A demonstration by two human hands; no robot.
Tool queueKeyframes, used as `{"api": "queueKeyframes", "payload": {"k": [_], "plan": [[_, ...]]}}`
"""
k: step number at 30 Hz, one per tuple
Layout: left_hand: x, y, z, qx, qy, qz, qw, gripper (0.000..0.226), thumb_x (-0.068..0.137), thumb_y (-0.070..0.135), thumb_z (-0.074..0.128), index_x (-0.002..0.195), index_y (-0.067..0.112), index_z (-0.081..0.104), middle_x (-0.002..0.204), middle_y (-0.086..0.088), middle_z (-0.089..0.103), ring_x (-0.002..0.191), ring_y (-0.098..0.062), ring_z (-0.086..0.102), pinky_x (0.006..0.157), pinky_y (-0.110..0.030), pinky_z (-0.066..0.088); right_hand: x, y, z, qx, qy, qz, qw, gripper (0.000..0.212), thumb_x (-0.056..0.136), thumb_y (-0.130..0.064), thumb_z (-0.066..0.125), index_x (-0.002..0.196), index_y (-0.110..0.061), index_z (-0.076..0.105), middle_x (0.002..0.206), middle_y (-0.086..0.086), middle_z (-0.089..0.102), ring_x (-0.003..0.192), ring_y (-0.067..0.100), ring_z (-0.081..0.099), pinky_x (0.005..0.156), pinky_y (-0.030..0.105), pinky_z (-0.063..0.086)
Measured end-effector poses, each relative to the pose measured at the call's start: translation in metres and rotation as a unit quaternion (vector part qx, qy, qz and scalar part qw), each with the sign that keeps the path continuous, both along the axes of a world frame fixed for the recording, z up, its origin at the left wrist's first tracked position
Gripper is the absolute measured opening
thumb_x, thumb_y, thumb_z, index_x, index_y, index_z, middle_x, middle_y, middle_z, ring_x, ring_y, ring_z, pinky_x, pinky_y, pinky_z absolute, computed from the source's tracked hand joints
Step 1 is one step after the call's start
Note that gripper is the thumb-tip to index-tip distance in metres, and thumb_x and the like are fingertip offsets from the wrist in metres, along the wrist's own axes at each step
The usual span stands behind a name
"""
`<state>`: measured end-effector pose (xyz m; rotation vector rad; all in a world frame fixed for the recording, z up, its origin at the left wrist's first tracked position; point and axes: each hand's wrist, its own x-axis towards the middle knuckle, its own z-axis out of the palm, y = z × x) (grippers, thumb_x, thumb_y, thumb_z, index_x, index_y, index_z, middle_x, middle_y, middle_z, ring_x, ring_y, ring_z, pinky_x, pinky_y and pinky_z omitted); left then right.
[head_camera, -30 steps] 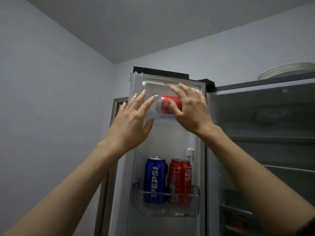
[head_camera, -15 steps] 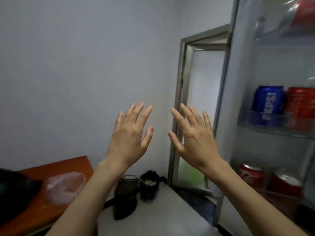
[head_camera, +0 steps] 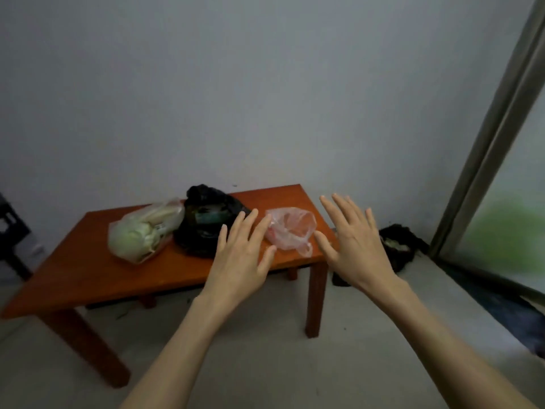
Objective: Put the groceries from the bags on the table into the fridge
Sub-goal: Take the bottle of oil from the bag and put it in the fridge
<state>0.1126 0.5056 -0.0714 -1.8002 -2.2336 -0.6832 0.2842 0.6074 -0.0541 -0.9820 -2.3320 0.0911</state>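
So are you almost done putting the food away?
Not yet. Both hands are empty: the left hand and right hand are open above the table. The pink bag looks nearly empty, so that part seems done. Still left: the clear bag with greens inside, and the black bag, which looks full.

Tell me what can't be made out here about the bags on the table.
All head view:
- Black bag: opaque plastic hides most contents.
- Pink bag: blurred; cannot tell if anything remains inside.
- Clear bag: pale greens show, labels too small.
- Left hand covers part of the table.
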Motion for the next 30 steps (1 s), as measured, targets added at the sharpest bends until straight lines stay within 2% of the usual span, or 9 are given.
{"api": "queueKeyframes", "payload": {"k": [3, 8, 13, 16, 18, 22, 24, 28, 30], "plan": [[-0.042, -0.009, -0.025, -0.028, -0.028, 0.035, 0.999, 0.057, 0.097, 0.039, 0.037, 0.148, 0.028, 0.014, 0.157, 0.002, 0.009, 0.145, -0.015, -0.002, 0.117, -0.039, 0.001, -0.047, 0.010, -0.027, -0.040, 0.003, 0.031, 0.999, 0.060, 0.093, -0.041, 0.045, 0.146, -0.024, 0.025, 0.154, 0.003, 0.025, 0.144, 0.020, 0.016, 0.115, 0.046, 0.007], [-0.102, 0.000, -0.056, -0.099, -0.054, 0.069, 0.991, 0.056, 0.098, 0.043, 0.033, 0.148, 0.030, 0.012, 0.157, 0.005, 0.006, 0.144, -0.013, -0.005, 0.116, -0.038, 0.000, -0.111, 0.045, -0.050, -0.101, 0.033, 0.066, 0.992, 0.059, 0.092, -0.035, 0.051, 0.144, -0.019, 0.031, 0.149, 0.003, 0.035, 0.139, 0.020, 0.028, 0.114, 0.048, 0.020], [-0.166, 0.045, -0.060, -0.142, -0.039, 0.082, 0.986, 0.054, 0.099, 0.042, 0.032, 0.148, 0.028, 0.015, 0.157, 0.004, 0.009, 0.145, -0.015, -0.003, 0.116, -0.038, 0.001, -0.183, 0.091, -0.067, -0.118, 0.025, 0.103, 0.987, 0.060, 0.092, -0.033, 0.051, 0.145, -0.017, 0.028, 0.150, 0.006, 0.033, 0.140, 0.022, 0.024, 0.114, 0.049, 0.020], [-0.204, 0.077, -0.060, -0.164, -0.044, 0.086, 0.982, 0.053, 0.099, 0.041, 0.032, 0.148, 0.027, 0.017, 0.157, 0.004, 0.010, 0.145, -0.015, -0.002, 0.117, -0.040, 0.003, -0.225, 0.115, -0.076, -0.132, -0.005, 0.126, 0.983, 0.058, 0.095, -0.037, 0.046, 0.146, -0.021, 0.024, 0.153, 0.002, 0.026, 0.143, 0.019, 0.017, 0.117, 0.039, 0.013], [-0.230, 0.096, -0.066, -0.176, -0.054, 0.091, 0.979, 0.052, 0.099, 0.040, 0.032, 0.148, 0.027, 0.018, 0.157, 0.004, 0.012, 0.145, -0.015, -0.001, 0.117, -0.040, 0.004, -0.251, 0.132, -0.084, -0.144, -0.003, 0.146, 0.979, 0.055, 0.095, -0.035, 0.046, 0.145, -0.020, 0.028, 0.151, 0.003, 0.030, 0.142, 0.017, 0.019, 0.114, 0.032, 0.016], [-0.281, 0.125, -0.087, -0.184, -0.072, 0.083, 0.977, 0.047, 0.101, 0.035, 0.032, 0.146, 0.026, 0.026, 0.154, 0.005, 0.021, 0.144, -0.013, 0.006, 0.117, -0.037, 0.009, -0.296, 0.162, -0.103, -0.162, -0.003, 0.167, 0.973, 0.045, 0.095, -0.030, 0.047, 0.139, -0.019, 0.041, 0.142, 0.001, 0.043, 0.135, 0.012, 0.032, 0.101, 0.014, 0.020], [-0.304, 0.140, -0.099, -0.175, -0.071, 0.071, 0.979, 0.043, 0.101, 0.031, 0.032, 0.144, 0.025, 0.032, 0.151, 0.006, 0.028, 0.143, -0.012, 0.013, 0.116, -0.033, 0.012, -0.318, 0.176, -0.113, -0.165, -0.010, 0.169, 0.972, 0.043, 0.095, -0.029, 0.048, 0.137, -0.019, 0.042, 0.139, -0.001, 0.046, 0.132, 0.011, 0.036, 0.097, 0.011, 0.020], [-0.361, 0.175, -0.123, -0.111, -0.028, 0.061, 0.992, 0.041, 0.097, 0.020, 0.045, 0.138, 0.018, 0.043, 0.142, -0.002, 0.045, 0.137, -0.021, 0.032, 0.112, -0.040, 0.026, -0.365, 0.205, -0.133, -0.186, -0.009, 0.157, 0.970, 0.046, 0.095, -0.028, 0.047, 0.139, -0.019, 0.039, 0.135, -0.001, 0.047, 0.126, 0.013, 0.042, 0.096, 0.016, 0.032], [-0.395, 0.200, -0.133, -0.096, -0.006, 0.056, 0.994, 0.045, 0.093, 0.018, 0.052, 0.137, 0.015, 0.045, 0.139, -0.007, 0.047, 0.134, -0.026, 0.037, 0.109, -0.044, 0.030, -0.391, 0.217, -0.144, -0.191, -0.001, 0.139, 0.972, 0.047, 0.095, -0.027, 0.047, 0.140, -0.019, 0.036, 0.130, 0.000, 0.048, 0.120, 0.015, 0.047, 0.091, 0.021, 0.039]]}}
